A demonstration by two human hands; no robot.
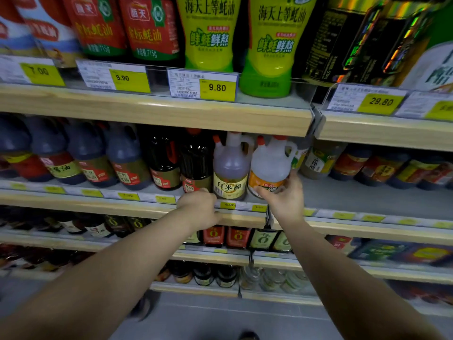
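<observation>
Orange-labelled and cloudy white, the vinegar jug [269, 163] stands upright on the middle shelf [98, 204], just beside the yellow-labelled white rice vinegar jug [230, 173]. Our right hand [285, 197] is closed round its lower body, with the thumb lying across the front of the label and the fingers curving round the right side. Our left hand [198, 207] sits at the shelf's front lip, below a dark soy sauce bottle [196, 158]. Its knuckles face us and its fingers curl out of sight, so we cannot tell whether it holds anything or only braces there.

We judge this to be the grasping step: the jug is held, but its base seems to rest on the shelf. The upper shelf [171, 114] hangs close over the orange cap [279, 138], so the jug should come forward before it rises. We should draw it straight out so the neighbouring jug is not dragged along. The hold is low on a tall jug, so we should keep it upright.
</observation>
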